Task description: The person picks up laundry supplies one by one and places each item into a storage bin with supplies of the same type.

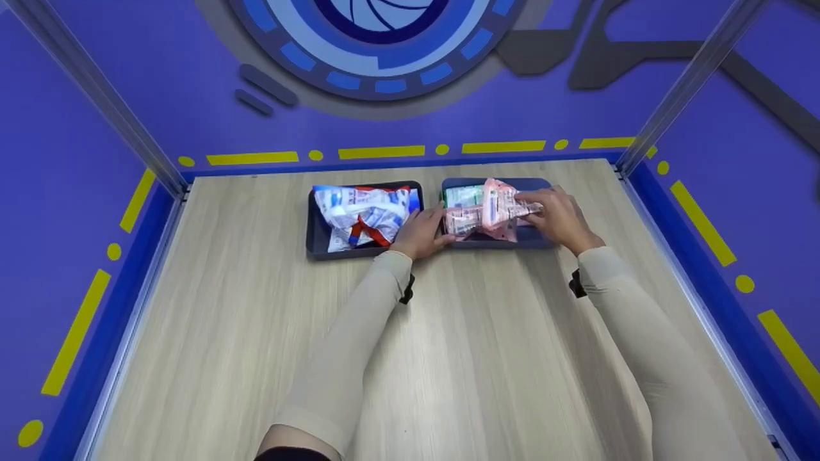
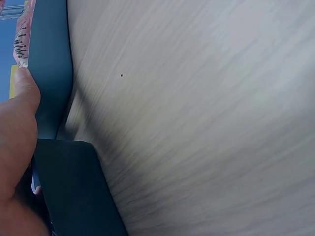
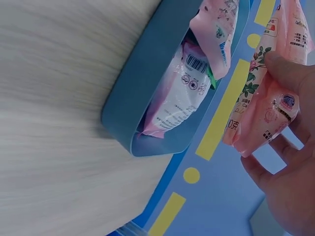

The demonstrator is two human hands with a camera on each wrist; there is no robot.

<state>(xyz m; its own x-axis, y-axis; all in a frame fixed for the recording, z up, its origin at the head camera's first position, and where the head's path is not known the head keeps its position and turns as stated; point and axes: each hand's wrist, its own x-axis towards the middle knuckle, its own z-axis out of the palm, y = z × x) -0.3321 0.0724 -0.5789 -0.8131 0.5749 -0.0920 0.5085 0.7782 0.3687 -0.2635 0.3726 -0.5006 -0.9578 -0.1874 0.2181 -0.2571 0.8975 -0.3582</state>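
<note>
My right hand [image 1: 561, 216] pinches a pink printed plastic packet [image 3: 268, 98] between thumb and fingers, raised over the right dark blue-grey tray [image 1: 512, 245]. Below it in that tray lie another pink packet [image 1: 462, 221], a white packet with a barcode [image 3: 182, 91] and a green-edged packet [image 1: 462, 195]. Between the two trays is my left hand [image 1: 419, 234], at the near left corner of the right tray. Its thumb [image 2: 27, 88] lies along that tray's rim by a pink packet's corner; the other fingertips are partly hidden.
The left dark tray [image 1: 314, 237] holds crumpled white, blue and red packets [image 1: 368, 214]. Both trays stand toward the back of a wood-grain table [image 1: 256, 320]. Blue-purple walls with yellow dashes [image 1: 382, 152] and metal corner posts [image 1: 685, 89] enclose it on three sides.
</note>
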